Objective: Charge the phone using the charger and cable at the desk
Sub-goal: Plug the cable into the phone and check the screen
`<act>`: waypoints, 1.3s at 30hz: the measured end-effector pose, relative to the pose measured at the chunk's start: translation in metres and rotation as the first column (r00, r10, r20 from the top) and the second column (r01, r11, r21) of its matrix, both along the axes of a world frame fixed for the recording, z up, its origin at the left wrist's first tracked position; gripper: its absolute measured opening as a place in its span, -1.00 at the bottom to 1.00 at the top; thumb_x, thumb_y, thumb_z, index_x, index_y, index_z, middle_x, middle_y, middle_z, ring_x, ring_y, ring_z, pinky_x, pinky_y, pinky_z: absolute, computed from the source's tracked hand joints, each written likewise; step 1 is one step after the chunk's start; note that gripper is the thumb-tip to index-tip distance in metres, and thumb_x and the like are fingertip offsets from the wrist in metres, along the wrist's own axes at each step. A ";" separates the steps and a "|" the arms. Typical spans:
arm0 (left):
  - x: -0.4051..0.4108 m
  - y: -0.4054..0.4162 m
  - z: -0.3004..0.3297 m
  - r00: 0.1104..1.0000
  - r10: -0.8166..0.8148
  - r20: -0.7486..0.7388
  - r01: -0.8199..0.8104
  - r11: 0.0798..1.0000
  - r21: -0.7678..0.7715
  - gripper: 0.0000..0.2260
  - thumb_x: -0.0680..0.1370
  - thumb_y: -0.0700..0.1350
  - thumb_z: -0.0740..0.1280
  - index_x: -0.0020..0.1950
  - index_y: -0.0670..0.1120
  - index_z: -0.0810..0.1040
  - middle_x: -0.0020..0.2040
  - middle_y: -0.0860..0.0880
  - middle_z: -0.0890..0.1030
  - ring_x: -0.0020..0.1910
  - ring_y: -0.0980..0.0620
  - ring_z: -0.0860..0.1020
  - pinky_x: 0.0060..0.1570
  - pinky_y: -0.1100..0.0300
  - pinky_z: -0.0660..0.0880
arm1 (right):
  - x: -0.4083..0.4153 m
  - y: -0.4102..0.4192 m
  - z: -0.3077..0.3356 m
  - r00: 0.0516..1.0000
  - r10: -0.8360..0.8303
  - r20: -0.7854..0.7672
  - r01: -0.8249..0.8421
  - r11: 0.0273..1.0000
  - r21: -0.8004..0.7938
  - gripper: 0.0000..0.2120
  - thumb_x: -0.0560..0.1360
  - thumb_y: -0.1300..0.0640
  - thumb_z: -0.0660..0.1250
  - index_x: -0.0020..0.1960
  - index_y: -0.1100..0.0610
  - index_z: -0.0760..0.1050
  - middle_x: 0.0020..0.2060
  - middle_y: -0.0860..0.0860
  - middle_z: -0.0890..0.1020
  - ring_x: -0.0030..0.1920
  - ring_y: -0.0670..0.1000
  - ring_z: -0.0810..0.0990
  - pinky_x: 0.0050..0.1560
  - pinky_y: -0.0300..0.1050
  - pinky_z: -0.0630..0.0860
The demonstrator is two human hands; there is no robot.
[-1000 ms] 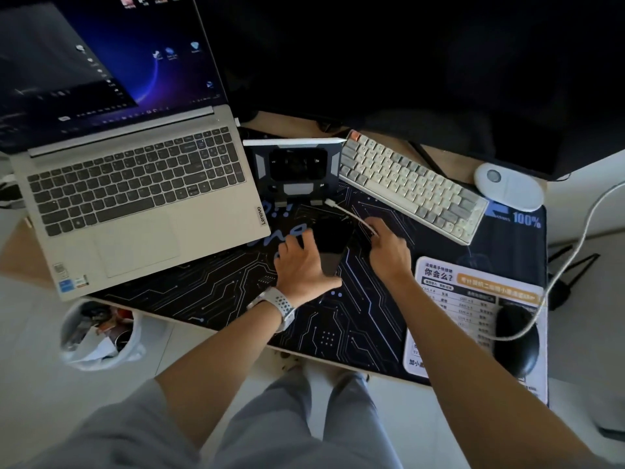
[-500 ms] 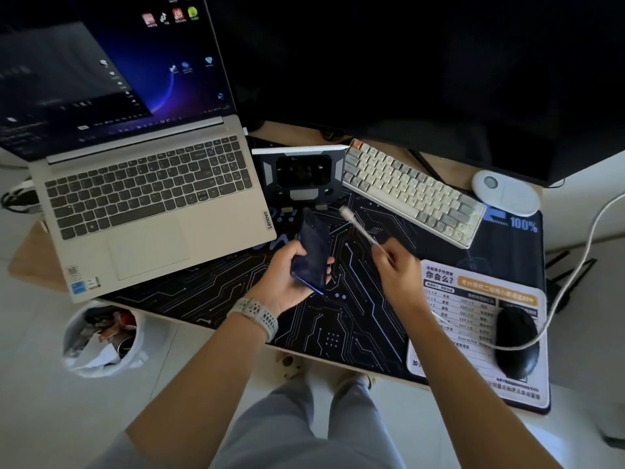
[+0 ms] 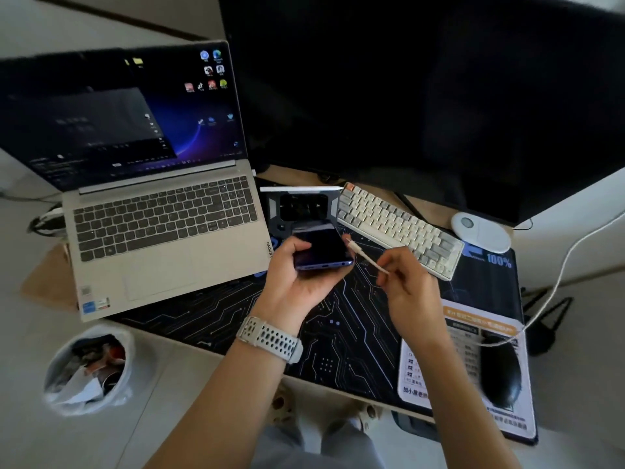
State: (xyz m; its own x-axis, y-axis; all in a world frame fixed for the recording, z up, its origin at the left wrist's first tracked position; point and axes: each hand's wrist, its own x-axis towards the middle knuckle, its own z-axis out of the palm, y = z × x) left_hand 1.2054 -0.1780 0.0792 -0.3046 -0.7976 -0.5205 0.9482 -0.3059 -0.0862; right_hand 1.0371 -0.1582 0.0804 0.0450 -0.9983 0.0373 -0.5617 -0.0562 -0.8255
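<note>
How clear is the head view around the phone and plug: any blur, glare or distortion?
Head view: phone and plug fairly sharp; monitor nearly black, no detail; mouse and bin soft; wide-angle bending at the edges.

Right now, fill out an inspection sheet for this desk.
Surface: desk mat with a circuit print covers the desk.
Job's things: phone in left hand, bottom port toward the person; no charger seen.
Clutter: laptop, keyboard, black mouse, white mouse.
Grippers: right hand pinches the cable plug beside the phone's corner, not inserted.
Cables: white cable trails off right.
Surroundings: waste bin on the floor, dark monitor behind.
</note>
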 end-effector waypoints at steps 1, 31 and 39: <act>-0.001 0.001 0.005 0.999 0.013 -0.029 -0.013 1.000 -0.003 -0.60 0.37 -0.36 0.23 0.20 -0.23 0.41 0.05 -0.43 0.54 0.15 -0.31 0.49 0.05 -0.19 0.52 | 0.001 0.000 0.007 0.999 0.031 -0.016 -0.031 1.000 0.005 -0.67 0.46 0.49 0.19 -0.08 0.07 0.45 -0.37 -0.04 0.54 -0.44 -0.18 0.44 -0.47 -0.38 0.33; 0.011 0.018 0.106 0.995 -0.027 0.093 0.041 0.988 -0.152 -0.65 0.46 -0.23 0.14 0.23 -0.27 0.35 0.19 -0.33 0.40 0.15 -0.25 0.40 0.28 -0.05 0.29 | 0.040 0.027 0.104 0.893 0.194 0.405 -0.201 0.979 -0.026 -0.72 0.57 0.10 0.15 -0.23 0.10 0.55 -0.56 0.05 0.29 -0.55 -0.12 0.21 -0.54 -0.25 0.15; 0.009 0.014 0.107 0.997 -0.010 0.082 0.020 0.992 -0.121 -0.75 0.46 -0.15 0.19 0.09 -0.25 0.40 0.08 -0.29 0.44 0.09 -0.21 0.42 -0.25 -0.25 0.59 | 0.038 0.023 0.109 0.941 0.164 0.297 -0.140 0.985 -0.101 -0.69 0.58 -0.03 0.17 -0.17 0.02 0.63 -0.54 -0.07 0.28 -0.49 -0.05 0.21 -0.48 -0.16 0.16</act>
State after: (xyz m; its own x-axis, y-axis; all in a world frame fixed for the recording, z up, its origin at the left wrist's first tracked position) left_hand 1.2144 -0.1642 0.1865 -0.2777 -0.8521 -0.4437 0.9457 -0.3236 0.0295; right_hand 1.0750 -0.1353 0.1898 0.1706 -0.9739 0.1498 -0.2654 -0.1918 -0.9449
